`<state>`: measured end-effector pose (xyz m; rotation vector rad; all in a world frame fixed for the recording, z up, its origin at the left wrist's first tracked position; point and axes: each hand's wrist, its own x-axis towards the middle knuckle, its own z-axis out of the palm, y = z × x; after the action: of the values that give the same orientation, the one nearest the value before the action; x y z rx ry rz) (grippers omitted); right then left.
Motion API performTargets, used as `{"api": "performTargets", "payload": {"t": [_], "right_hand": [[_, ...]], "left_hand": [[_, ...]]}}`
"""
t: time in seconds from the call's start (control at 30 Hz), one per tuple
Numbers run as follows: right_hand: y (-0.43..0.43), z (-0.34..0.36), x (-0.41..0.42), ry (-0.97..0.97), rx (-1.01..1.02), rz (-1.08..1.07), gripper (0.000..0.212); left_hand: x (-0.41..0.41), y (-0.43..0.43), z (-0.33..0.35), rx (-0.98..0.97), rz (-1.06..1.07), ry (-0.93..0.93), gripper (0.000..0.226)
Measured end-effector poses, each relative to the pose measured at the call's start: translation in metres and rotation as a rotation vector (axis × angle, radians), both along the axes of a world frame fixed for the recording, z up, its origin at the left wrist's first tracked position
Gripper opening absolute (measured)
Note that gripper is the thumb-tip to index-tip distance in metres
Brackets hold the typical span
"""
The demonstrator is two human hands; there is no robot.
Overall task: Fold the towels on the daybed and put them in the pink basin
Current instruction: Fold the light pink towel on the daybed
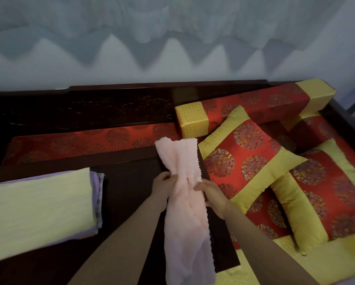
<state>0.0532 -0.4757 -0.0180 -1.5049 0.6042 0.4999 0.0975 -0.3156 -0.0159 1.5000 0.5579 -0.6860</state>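
a fluffy pink towel [184, 192], bunched into a long strip with a scalloped edge, lies across the dark wooden daybed [131, 182] (beside silky red-and-gold cushions [244, 161]). left hand [162, 188] and right hand [211, 194] pinch its middle, fingers closed on the cloth.

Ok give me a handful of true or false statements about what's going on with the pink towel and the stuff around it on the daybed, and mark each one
1. Both hands grip the pink towel. True: the left hand and the right hand pinch it from either side near its middle.
2. The pink towel lies flat and fully spread. False: it is bunched into a long narrow strip.
3. A pale yellow folded cloth lies to the left of the hands. True.
4. The pink basin sits beside the towel. False: no basin is in view.
5. The red and gold cushions lie to the left of the towel. False: they lie to its right.
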Motion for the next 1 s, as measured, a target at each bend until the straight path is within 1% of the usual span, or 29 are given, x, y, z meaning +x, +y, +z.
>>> {"api": "performTargets", "payload": {"t": [0.07, 0.1, 0.13, 0.2, 0.23, 0.3, 0.33, 0.4, 0.43, 0.47, 0.5, 0.53, 0.57, 0.6, 0.63, 0.67, 0.7, 0.73, 0.77, 0.8, 0.83, 0.87, 0.9, 0.97, 1.0], "right_hand": [[-0.001, 0.003, 0.001, -0.062, -0.059, -0.027, 0.009], [0.000, 0.005, 0.001, -0.099, -0.106, -0.045, 0.006], [-0.002, 0.004, 0.001, -0.138, -0.156, -0.062, 0.010], [-0.006, 0.005, 0.001, -0.148, -0.231, -0.089, 0.029], [-0.005, 0.009, 0.002, -0.147, -0.234, -0.079, 0.028], [-0.002, 0.017, 0.002, -0.171, -0.205, -0.011, 0.017], [0.000, 0.018, 0.003, -0.191, -0.222, 0.023, 0.016], [0.009, 0.017, 0.008, -0.257, -0.291, 0.075, 0.018], [0.015, 0.016, 0.010, -0.296, -0.336, 0.102, 0.021], [0.021, 0.012, 0.012, -0.326, -0.376, 0.138, 0.025], [0.025, 0.007, 0.012, -0.339, -0.414, 0.175, 0.029], [0.027, 0.001, 0.012, -0.339, -0.454, 0.203, 0.032], [0.030, -0.004, 0.012, -0.336, -0.498, 0.224, 0.031], [0.030, -0.009, 0.011, -0.331, -0.534, 0.229, 0.027], [0.030, -0.012, 0.011, -0.323, -0.558, 0.218, 0.024], [0.030, -0.015, 0.011, -0.316, -0.564, 0.202, 0.023], [0.029, -0.016, 0.012, -0.310, -0.561, 0.189, 0.024], [0.028, -0.017, 0.012, -0.301, -0.560, 0.187, 0.027], [0.026, -0.017, 0.011, -0.286, -0.560, 0.196, 0.027], [0.023, -0.017, 0.009, -0.278, -0.563, 0.214, 0.023], [0.019, -0.016, 0.005, -0.282, -0.578, 0.244, 0.017], [0.014, -0.016, 0.000, -0.312, -0.611, 0.287, 0.013], [0.009, -0.016, -0.007, -0.375, -0.662, 0.344, 0.017], [0.000, -0.014, -0.023, -0.514, -0.785, 0.520, 0.042], [-0.005, -0.012, -0.031, -0.553, -0.857, 0.633, 0.053]], "left_hand": [[0.000, 0.000, 0.006, 0.045, 0.037, -0.108, 0.021], [0.001, 0.005, 0.011, 0.105, 0.051, -0.180, 0.017], [0.002, 0.013, 0.015, 0.172, 0.068, -0.245, 0.015], [0.006, 0.040, 0.026, 0.296, 0.115, -0.351, 0.017], [0.008, 0.057, 0.031, 0.341, 0.128, -0.406, 0.020], [0.009, 0.089, 0.036, 0.390, 0.113, -0.484, 0.018], [0.008, 0.102, 0.033, 0.399, 0.100, -0.480, 0.015], [0.002, 0.118, 0.029, 0.429, 0.096, -0.409, 0.010], [-0.004, 0.124, 0.026, 0.445, 0.084, -0.380, 0.010], [-0.011, 0.129, 0.021, 0.469, 0.062, -0.378, 0.016], [-0.018, 0.133, 0.013, 0.535, 0.007, -0.439, 0.026], [-0.024, 0.134, 0.004, 0.656, -0.109, -0.565, 0.038], [-0.029, 0.134, -0.005, 0.804, -0.277, -0.726, 0.048], [-0.033, 0.133, -0.010, 0.919, -0.464, -0.910, 0.055], [-0.035, 0.130, -0.014, 0.967, -0.688, -1.077, 0.060], [-0.036, 0.126, -0.014, 0.957, -0.960, -1.180, 0.066], [-0.038, 0.119, -0.014, 0.921, -1.202, -1.210, 0.073], [-0.040, 0.113, -0.015, 0.888, -1.387, -1.131, 0.079], [-0.044, 0.105, -0.015, 0.894, -1.505, -1.002, 0.084], [-0.049, 0.099, -0.012, 0.927, -1.553, -0.909, 0.085], [-0.053, 0.093, -0.011, 0.949, -1.548, -0.883, 0.085], [-0.059, 0.089, -0.011, 0.959, -1.528, -0.897, 0.080], [-0.066, 0.089, -0.014, 0.947, -1.500, -0.935, 0.072], [-0.080, 0.097, -0.018, 0.921, -1.438, -1.119, 0.054], [-0.088, 0.103, -0.016, 0.908, -1.438, -1.183, 0.046]]}}
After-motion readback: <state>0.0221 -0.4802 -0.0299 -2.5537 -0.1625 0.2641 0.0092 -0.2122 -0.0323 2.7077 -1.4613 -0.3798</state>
